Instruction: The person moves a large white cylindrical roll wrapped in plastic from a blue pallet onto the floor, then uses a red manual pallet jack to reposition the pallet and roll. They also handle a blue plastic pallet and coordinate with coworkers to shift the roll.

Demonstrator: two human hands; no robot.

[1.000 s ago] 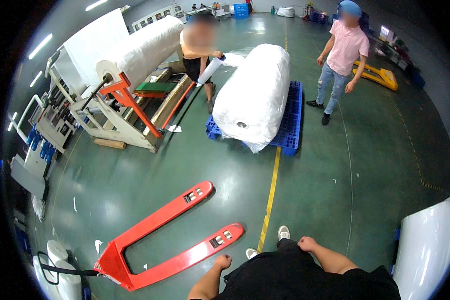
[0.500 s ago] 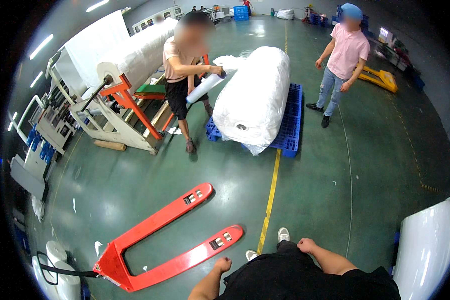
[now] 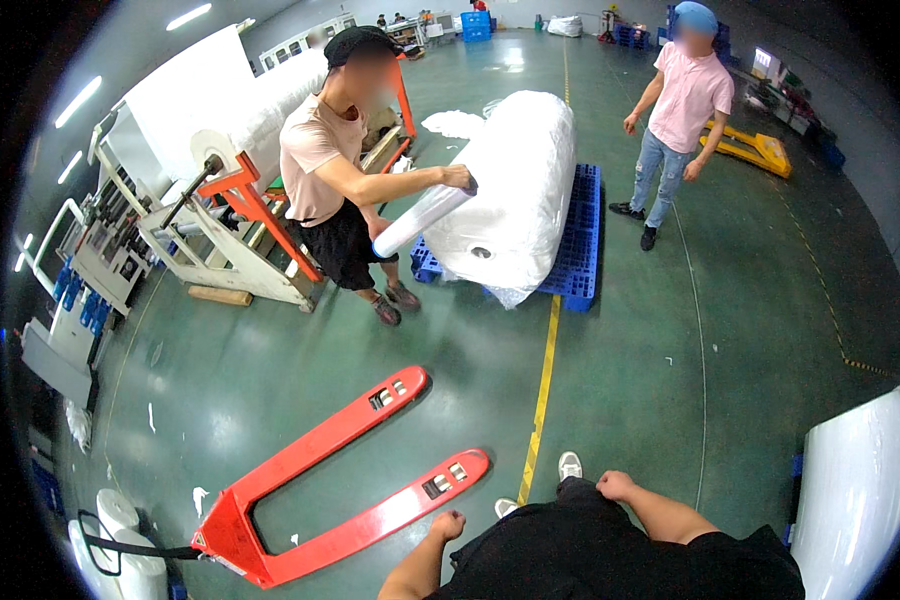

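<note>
My left hand (image 3: 448, 524) hangs at my side with its fingers curled in and nothing showing in them. It is nearest to the fork of a red pallet jack (image 3: 345, 420). Beside my dark clothing, my right hand (image 3: 615, 486) is also loosely closed, with nothing visible in it. Ahead, a large white roll (image 3: 515, 190) wrapped in clear film lies on a blue plastic pallet (image 3: 587, 235). At the roll's left side, a co-worker in a dark cap holds a roll of stretch film (image 3: 425, 220) in both hands.
Another person in a pink shirt (image 3: 688, 95) stands right of the pallet. A machine frame with orange arms (image 3: 260, 215) stands at the left. Big white rolls (image 3: 860, 480) are at the right edge, smaller white rolls (image 3: 120, 515) at lower left. A yellow pallet jack (image 3: 755, 150) sits far right.
The co-worker has stepped nearer to me, along the left side of the wrapped roll, and the stretch film roll has moved nearer with them. My hands have barely moved.
</note>
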